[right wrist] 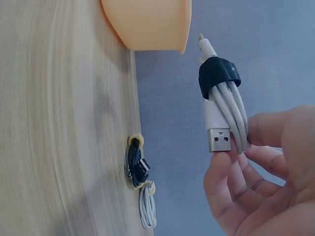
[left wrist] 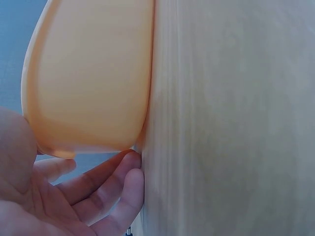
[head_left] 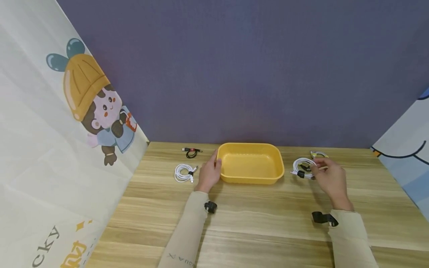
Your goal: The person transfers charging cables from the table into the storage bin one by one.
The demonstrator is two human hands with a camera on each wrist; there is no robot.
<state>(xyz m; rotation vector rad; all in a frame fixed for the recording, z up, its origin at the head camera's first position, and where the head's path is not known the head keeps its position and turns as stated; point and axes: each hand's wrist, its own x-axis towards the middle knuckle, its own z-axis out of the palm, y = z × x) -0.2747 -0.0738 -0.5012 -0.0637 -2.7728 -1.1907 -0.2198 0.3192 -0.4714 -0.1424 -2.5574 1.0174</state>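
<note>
Our right grip (head_left: 331, 180) is closing thumb and fingertips on a coiled white cable (right wrist: 231, 113), which we are holding up off the tabletop (head_left: 261, 216), to the right of a yellow basin (head_left: 248, 180). Its black strap (right wrist: 218, 77) is binding the loops, and its USB plug (right wrist: 219, 140) is showing beside our fingers. Our left grip (head_left: 209, 173) is holding the basin by its left end, thumb at the rim. Near the raised cable, we are seeing a black cable (right wrist: 133, 162) and a second white cable (right wrist: 147, 211) lying on the tabletop. To the left of the basin, a white coil (head_left: 184, 173) and a small black coil (head_left: 191, 152) are resting apart. Behind everything, a dark panel (head_left: 234, 74) is standing.
</note>
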